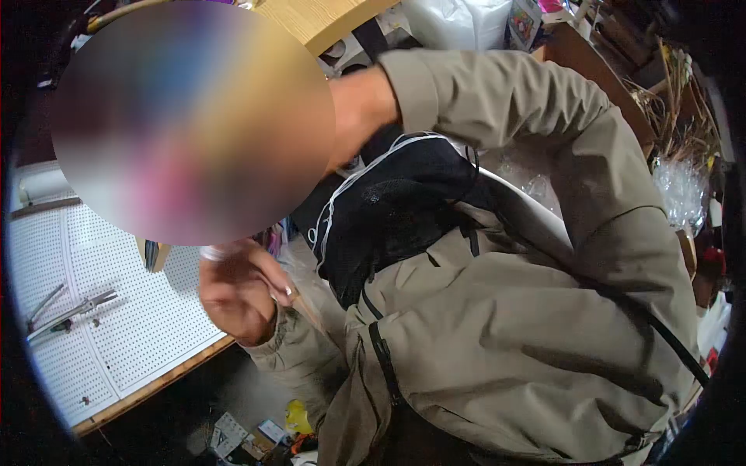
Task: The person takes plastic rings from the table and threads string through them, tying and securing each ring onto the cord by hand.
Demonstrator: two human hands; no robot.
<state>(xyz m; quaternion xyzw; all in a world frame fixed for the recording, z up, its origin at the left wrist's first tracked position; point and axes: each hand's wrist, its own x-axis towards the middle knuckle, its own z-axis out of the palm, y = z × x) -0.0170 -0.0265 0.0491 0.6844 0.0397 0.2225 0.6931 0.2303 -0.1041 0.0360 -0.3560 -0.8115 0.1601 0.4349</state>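
1 L hand [239,291] curled nr sleeve cuff [268,349], can't tell if holding; R hand [361,113] mostly hidden, grip unclear; metal tool [79,309] on dotted mat [159,326]

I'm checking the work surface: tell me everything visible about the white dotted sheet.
The white dotted sheet looks flat, perhaps plastic, with rows of small dark dots; holes or print, I can't tell. Thin lines cross it. It lies at the left beside a wooden edge. A pliers-like tool and dark specks lie on it; blur hides part.
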